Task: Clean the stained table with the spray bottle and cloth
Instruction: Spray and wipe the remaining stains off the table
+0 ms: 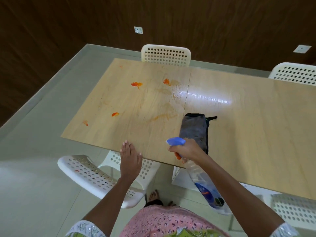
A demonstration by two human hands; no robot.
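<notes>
1. Two bare hands work at a pale wood-grain counter [239,134] whose smooth laminate top shows a seam down the middle and a bright glare patch.
2. Right hand [185,149] curls round the neck of a clear plastic spray bottle [201,178], its blue trigger head aimed toward the stains, its long body slanting down past the near counter edge.
3. Left hand [130,156] lies flat with fingers straight and together, palm down on the near edge of the counter, holding nothing.
4. Orange-red stains [136,84] dot the left half of the counter: thick blotches, thin smears and a wet, beaded patch near the seam.
5. Folded grey cloth [195,130], soft and oblong with dark trim, rests on the counter just right of the seam, partly behind the right hand.
6. White perforated plastic chairs [165,54] stand around the counter on a pale glossy floor [34,168], before a dark wood-panelled wall [68,23].
</notes>
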